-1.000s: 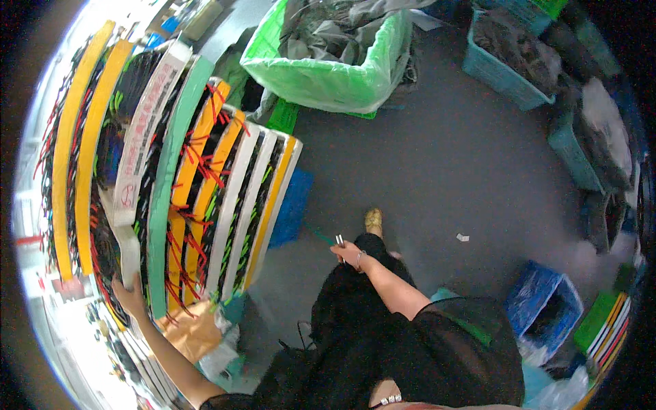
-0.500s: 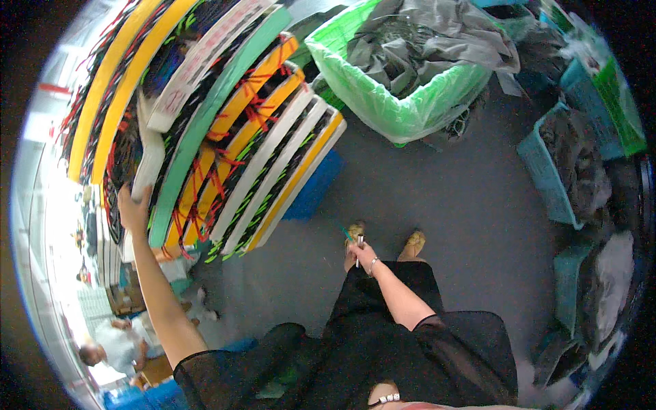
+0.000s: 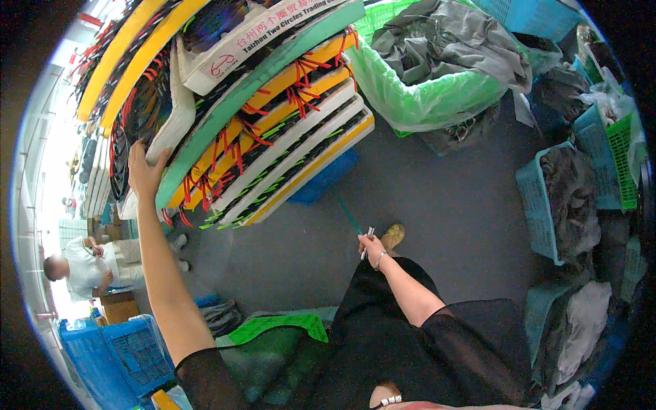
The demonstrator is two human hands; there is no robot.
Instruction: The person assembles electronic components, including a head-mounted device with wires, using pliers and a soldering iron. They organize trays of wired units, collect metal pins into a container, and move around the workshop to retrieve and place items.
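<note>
My left hand point(image 3: 145, 172) grips the near edge of a bent white tray point(image 3: 179, 113) in a tall stack at the left, thumb on one side and fingers on the other. Black cords point(image 3: 145, 102) lie beside those fingers. Under it are a green layer point(image 3: 225, 130) and yellow and white trays point(image 3: 301, 164), with red and green cord ends sticking out. My right hand point(image 3: 372, 251), low in front of my skirt, is closed around a slim silver stick-like thing point(image 3: 370, 234). A thin green strip point(image 3: 349, 215) runs near it; whether I hold it I cannot tell.
A green crate lined with clear plastic point(image 3: 437, 102) holds grey sheeting ahead. Light-blue baskets point(image 3: 536, 205) with dark material line the right. A blue box point(image 3: 321, 181) sits under the stack. Blue crates point(image 3: 116, 355) stand at lower left, near a person point(image 3: 102, 263) in white.
The view has shifted and turned as I step, one foot now hidden. The stack appears further right and higher. My left hand stays on the white tray; my right keeps the silver thing.
</note>
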